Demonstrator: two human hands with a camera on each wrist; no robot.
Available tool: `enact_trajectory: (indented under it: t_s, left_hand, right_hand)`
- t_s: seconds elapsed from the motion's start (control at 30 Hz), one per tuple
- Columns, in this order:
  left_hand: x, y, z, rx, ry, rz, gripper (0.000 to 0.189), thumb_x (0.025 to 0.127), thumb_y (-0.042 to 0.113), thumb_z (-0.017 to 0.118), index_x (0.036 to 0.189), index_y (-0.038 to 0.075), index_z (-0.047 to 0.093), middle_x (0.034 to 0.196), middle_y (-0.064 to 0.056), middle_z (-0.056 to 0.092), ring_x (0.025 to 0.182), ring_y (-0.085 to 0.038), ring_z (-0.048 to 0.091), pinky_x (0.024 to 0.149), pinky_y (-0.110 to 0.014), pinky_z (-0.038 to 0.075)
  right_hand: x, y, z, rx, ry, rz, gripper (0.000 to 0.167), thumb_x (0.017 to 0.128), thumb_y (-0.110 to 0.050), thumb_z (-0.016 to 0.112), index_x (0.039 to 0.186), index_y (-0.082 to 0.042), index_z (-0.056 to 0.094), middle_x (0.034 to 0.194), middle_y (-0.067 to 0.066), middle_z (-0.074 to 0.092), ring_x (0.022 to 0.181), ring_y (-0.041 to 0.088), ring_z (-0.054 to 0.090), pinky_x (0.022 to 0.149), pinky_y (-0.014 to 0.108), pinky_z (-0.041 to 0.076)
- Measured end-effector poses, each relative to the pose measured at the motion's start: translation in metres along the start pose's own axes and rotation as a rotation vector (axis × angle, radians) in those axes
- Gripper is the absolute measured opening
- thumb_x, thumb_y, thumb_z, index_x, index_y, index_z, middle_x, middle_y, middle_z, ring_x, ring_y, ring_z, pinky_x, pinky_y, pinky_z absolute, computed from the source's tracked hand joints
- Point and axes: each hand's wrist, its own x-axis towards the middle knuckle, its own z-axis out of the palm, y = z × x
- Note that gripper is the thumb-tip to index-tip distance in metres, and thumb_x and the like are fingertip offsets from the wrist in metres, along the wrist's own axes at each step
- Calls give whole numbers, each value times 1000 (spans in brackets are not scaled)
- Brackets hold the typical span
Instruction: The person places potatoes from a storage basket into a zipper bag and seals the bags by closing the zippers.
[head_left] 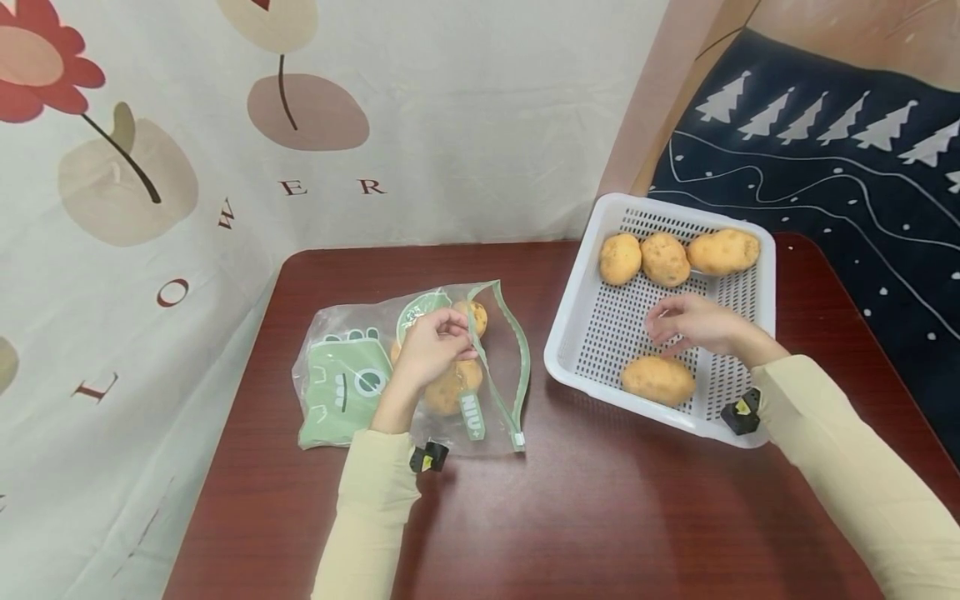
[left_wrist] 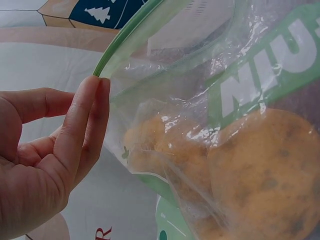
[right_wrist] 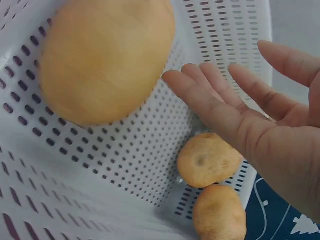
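My left hand (head_left: 431,348) pinches the green-edged opening of a clear zip bag (head_left: 345,392) between thumb and fingertips. The bag lies on the table with several potatoes (left_wrist: 265,172) inside, partly veiled by plastic and green print. Over a white perforated basket (head_left: 579,283), my right hand (head_left: 697,323) is held with fingers extended, holding nothing. Just in front of its fingers lies a long potato (head_left: 658,381) on the basket floor. Along the basket's far side sit a round potato (head_left: 620,258), a second one (head_left: 665,258) and a longer one (head_left: 723,252).
A dark red table (head_left: 600,508) carries the bag on the left and the basket on the right. The bag's slider (head_left: 519,439) is at its near right corner. A printed curtain (head_left: 480,108) hangs behind; a navy cloth (head_left: 810,167) with white trees is beyond the basket.
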Motion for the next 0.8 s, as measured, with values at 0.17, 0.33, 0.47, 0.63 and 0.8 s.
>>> enact_trajectory:
  t_s: [0.17,0.33,0.47,0.63,0.8]
  left_hand:
    - [0,1,1,4,-2,4,17,78,-11,52,95,-12,53,83,-15,54,63,-12,61,67,-27,59]
    - [0,1,2,11,-7,11,17,78,-11,52,95,-12,53,83,-14,53,63,-12,61,67,-27,59]
    - [0,1,1,6,-7,9,17,78,-11,52,95,-12,53,84,-16,53,63,-12,61,67,-27,59]
    - [1,0,1,-8,-8,1,17,79,-12,51,95,-12,52,85,-18,52,63,-13,60,68,-27,59]
    - [1,-1,0,-16,-7,-3,17,79,-12,51,95,-13,52,85,-18,52,63,-12,60,68,-28,59]
  right_hand:
    - [3,3,-2,-4,-4,-2,32,88,-3,53,114,14,43,100,22,55,95,35,56,83,47,54]
    - [3,2,-6,-13,16,-14,34,88,-6,55,114,13,44,99,21,57,94,35,57,79,46,56]
    - [1,0,-10,-18,38,-11,37,87,-6,58,116,14,44,95,17,59,94,34,57,78,46,56]
    - [1,1,-14,-7,33,-12,37,86,-7,60,114,12,45,94,15,60,93,33,58,78,47,56]
    - [-1,0,-16,3,32,-3,38,85,-8,61,114,10,46,94,14,61,93,32,59,80,48,55]
